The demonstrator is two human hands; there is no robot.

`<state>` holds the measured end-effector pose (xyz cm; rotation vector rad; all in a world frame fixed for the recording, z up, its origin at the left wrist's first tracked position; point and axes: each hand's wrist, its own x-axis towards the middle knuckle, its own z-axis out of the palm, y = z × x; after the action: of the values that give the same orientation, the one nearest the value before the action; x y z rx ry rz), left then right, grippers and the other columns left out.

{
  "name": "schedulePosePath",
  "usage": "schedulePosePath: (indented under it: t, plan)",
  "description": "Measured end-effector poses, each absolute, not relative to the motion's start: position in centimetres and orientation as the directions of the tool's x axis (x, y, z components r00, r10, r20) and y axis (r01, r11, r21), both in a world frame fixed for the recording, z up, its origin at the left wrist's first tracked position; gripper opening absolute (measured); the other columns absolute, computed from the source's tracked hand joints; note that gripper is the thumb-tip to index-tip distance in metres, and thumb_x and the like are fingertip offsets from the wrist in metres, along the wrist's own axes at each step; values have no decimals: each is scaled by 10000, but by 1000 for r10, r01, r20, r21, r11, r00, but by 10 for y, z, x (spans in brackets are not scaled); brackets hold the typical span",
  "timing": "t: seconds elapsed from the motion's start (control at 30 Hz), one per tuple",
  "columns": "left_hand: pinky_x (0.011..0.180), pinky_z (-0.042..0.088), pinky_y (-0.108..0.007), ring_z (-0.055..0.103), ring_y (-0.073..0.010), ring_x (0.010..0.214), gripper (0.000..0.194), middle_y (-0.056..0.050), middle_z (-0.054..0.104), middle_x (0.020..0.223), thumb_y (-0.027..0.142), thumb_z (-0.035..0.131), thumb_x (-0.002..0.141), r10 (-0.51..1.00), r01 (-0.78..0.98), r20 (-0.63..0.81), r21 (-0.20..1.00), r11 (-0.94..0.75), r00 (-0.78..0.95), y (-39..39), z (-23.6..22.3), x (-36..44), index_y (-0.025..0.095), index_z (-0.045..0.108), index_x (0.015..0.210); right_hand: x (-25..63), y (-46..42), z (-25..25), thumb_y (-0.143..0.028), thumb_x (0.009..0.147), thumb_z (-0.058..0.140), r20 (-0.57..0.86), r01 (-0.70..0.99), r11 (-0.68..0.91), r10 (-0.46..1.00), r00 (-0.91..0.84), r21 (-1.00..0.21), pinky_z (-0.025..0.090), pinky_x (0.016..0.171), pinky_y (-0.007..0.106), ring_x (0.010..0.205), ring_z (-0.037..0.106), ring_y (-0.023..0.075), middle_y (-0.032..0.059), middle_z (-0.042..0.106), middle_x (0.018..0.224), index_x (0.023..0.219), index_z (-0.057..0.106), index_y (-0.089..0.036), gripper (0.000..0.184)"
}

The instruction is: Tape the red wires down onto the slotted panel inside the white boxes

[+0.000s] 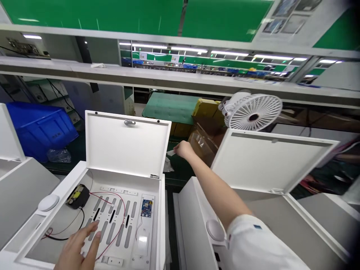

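Observation:
My left hand hovers open, fingers apart, low over a white slotted panel inside an open white cabinet, whose lid stands up behind it. Thin red wires run across the panel. A blue circuit board is fixed at the panel's right side, and a black and yellow module lies to its left with black wire trailing from it. My right hand reaches past the lid's right edge, its bunched fingertips at a small white scrap.
A second open white cabinet with raised lid stands to the right, below a white desk fan. A blue plastic crate sits at the left. Cardboard boxes and a green padded surface lie beyond, under a long shelf.

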<state>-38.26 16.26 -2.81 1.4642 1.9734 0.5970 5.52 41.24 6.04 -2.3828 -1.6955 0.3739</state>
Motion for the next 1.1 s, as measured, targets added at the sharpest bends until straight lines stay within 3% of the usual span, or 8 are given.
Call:
schedulePosePath:
  t: [0.13, 0.27, 0.43, 0.5, 0.57, 0.77, 0.87, 1.1]
  plan:
    - [909, 523, -442, 543, -340, 1208, 631, -107, 545, 1389, 647, 585, 788, 977, 508, -149, 836, 205, -149, 170, 1, -371, 223, 600, 1255, 50, 311, 118, -236, 785, 707, 85, 777, -201, 947, 310, -596, 507, 690, 268, 646, 652, 166, 62, 721, 664, 973, 795, -141, 228]
    - [1107, 374, -464, 497, -297, 1282, 565, -112, 542, 1388, 591, 612, 821, 976, 221, -177, 964, 146, 128, 175, 39, -345, 217, 594, 1245, -6, 226, 153, -327, 704, 776, 81, 496, -73, 956, 283, -865, 533, 626, 284, 601, 633, 155, 63, 734, 705, 983, 792, -140, 336]
    - [1120, 376, -397, 429, -253, 1365, 658, -113, 442, 1483, 515, 655, 842, 868, -373, 21, 908, 191, 495, 172, 70, -314, 276, 441, 1417, -117, 189, 141, -386, 625, 841, 53, 197, 32, 994, 100, -980, 564, 616, 303, 600, 637, 151, 75, 751, 793, 893, 806, -167, 349]
    - [1111, 383, -379, 449, -244, 1350, 599, -118, 464, 1465, 520, 614, 872, 915, -594, 69, 780, 199, 397, 172, 74, -312, 257, 468, 1390, -161, 187, 124, -365, 653, 829, 36, 107, 31, 999, 39, -994, 574, 620, 304, 627, 653, 159, 67, 758, 828, 887, 808, -199, 287]
    - [1061, 425, -345, 533, -218, 1268, 481, -122, 556, 1372, 493, 596, 896, 975, -729, -40, 657, 191, 220, 176, 74, -318, 223, 538, 1289, -199, 186, 105, -331, 692, 804, 29, 48, 29, 1000, 2, -998, 595, 680, 321, 725, 690, 189, 55, 765, 897, 905, 806, -234, 235]
    - [818, 528, -305, 683, -172, 886, 193, -128, 706, 1020, 324, 562, 941, 957, -843, -289, 512, 167, 14, 194, 57, -369, 132, 564, 923, -263, 192, 68, -207, 849, 633, 38, 183, 77, 977, -208, -980, 485, 1050, 403, 1152, 640, 222, 6, 696, 1215, 1155, 721, -296, 331]
    - [777, 532, -306, 679, -174, 858, 174, -108, 708, 978, 304, 566, 937, 950, -850, -313, 503, 157, -9, 199, 50, -393, 133, 567, 910, -273, 197, 65, -176, 887, 570, 28, 327, 128, 955, -294, -936, 513, 1007, 394, 1100, 667, 213, 18, 699, 1208, 1208, 694, -278, 359]
    - [723, 533, -286, 662, -161, 819, 116, -86, 669, 886, 231, 582, 910, 930, -823, -367, 533, 195, -17, 207, 44, -420, 118, 570, 888, -286, 211, 75, -198, 925, 522, 412, 575, 538, 843, -347, -617, 560, 833, 306, 907, 695, 186, 78, 752, 986, 1101, 753, -228, 291]
